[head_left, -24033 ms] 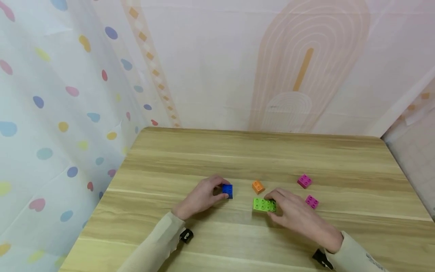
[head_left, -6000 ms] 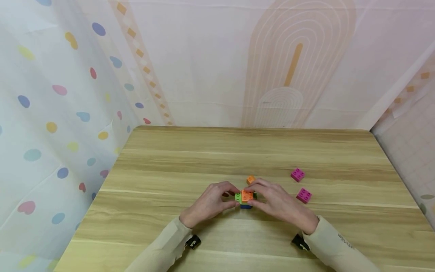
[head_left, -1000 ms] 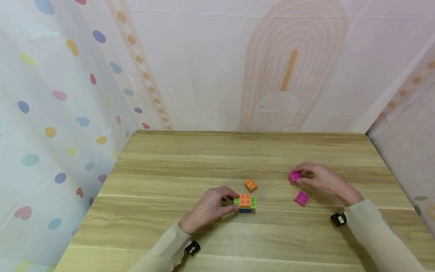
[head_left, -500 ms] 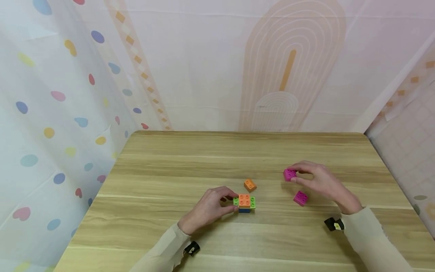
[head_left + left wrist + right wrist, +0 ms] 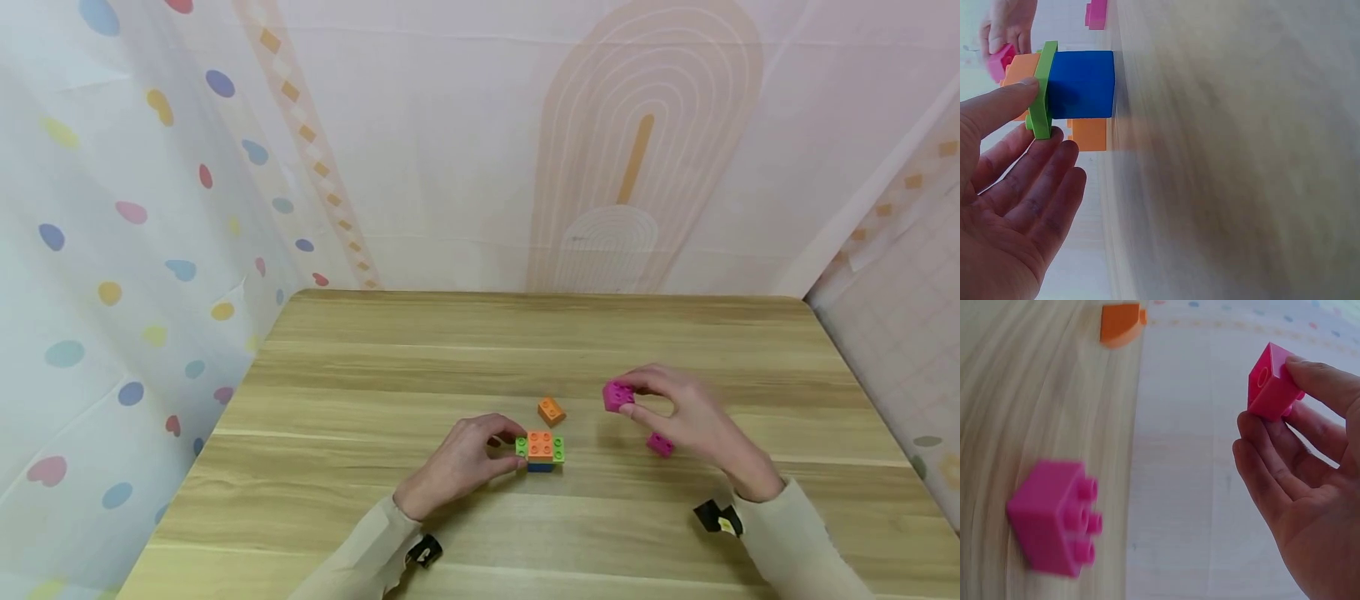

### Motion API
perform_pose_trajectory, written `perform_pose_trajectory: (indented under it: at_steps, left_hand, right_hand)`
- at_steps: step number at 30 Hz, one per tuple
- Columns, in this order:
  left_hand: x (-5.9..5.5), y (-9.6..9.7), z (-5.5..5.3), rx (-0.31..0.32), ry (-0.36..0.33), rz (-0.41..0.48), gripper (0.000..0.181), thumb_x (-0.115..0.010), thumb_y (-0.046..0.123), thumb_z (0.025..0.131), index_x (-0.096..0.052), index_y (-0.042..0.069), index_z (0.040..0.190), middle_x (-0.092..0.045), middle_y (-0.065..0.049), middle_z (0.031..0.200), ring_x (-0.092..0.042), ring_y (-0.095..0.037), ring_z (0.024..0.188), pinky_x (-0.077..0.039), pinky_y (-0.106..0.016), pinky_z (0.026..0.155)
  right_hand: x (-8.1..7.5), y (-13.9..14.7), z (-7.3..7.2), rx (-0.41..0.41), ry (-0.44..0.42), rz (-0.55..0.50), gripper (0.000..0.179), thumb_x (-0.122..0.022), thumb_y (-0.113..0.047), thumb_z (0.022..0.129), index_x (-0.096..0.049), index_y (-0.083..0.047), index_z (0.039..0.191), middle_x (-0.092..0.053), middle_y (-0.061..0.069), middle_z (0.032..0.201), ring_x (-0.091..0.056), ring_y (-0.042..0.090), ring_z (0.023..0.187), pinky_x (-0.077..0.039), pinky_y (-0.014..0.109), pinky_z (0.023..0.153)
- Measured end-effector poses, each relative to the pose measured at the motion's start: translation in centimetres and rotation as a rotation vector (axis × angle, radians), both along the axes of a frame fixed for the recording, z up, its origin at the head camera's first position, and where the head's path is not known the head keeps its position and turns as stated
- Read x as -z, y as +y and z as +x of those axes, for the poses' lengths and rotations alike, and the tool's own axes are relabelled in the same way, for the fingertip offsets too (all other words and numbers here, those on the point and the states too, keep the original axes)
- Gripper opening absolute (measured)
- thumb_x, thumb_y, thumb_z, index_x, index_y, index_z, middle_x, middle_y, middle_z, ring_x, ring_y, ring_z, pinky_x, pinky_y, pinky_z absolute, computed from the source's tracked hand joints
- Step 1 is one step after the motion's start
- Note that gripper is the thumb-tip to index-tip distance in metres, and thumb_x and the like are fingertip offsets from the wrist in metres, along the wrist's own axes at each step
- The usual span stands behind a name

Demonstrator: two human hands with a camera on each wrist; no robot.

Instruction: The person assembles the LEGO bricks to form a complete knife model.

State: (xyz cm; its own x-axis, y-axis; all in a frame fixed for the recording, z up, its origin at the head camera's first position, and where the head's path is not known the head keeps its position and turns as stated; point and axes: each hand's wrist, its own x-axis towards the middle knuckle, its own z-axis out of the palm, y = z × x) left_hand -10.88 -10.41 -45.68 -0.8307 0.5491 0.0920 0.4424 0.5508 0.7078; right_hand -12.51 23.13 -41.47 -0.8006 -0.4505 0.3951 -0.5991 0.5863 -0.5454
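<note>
A small stack of toy building bricks stands on the table: a blue brick (image 5: 1082, 84) at the bottom, a thin green plate (image 5: 558, 450) across it, an orange brick (image 5: 540, 444) on top. My left hand (image 5: 461, 462) pinches the green plate's left end between thumb and fingers. My right hand (image 5: 686, 417) holds a pink brick (image 5: 618, 397) by its sides, raised above the table; its hollow underside shows in the right wrist view. A second pink brick (image 5: 1054, 515) lies on the table below that hand. Behind the stack sits a loose orange brick (image 5: 551, 411) with a curved side.
The wooden table (image 5: 420, 350) reaches back to a pale patterned curtain (image 5: 450, 150). Another curtain with coloured dots (image 5: 150, 275) hangs along the left side. A black strap piece (image 5: 425, 550) sits at the left wrist and a similar one (image 5: 717, 517) at the right.
Over the last second my right hand has lifted the farther pink brick and carried it left towards the stack. Since 24 seconds ago, the blue, green and orange pieces have been stacked.
</note>
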Motion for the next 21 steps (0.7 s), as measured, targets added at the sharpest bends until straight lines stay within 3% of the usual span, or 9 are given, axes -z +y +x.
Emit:
perform_pose_trajectory:
  at_steps: [21]
  left_hand:
    - [0.1, 0.0, 0.0, 0.007, 0.000, 0.003, 0.026, -0.081, 0.017, 0.091, -0.074, 0.009, 0.115, -0.074, -0.002, 0.113, -0.070, -0.018, 0.098, -0.058, -0.027, 0.085]
  right_hand:
    - [-0.5, -3.7, 2.0, -0.084, 0.052, -0.055, 0.034, -0.080, -0.008, 0.089, -0.073, -0.010, 0.122, -0.072, 0.000, 0.117, -0.069, 0.017, 0.103, -0.061, 0.041, 0.084]
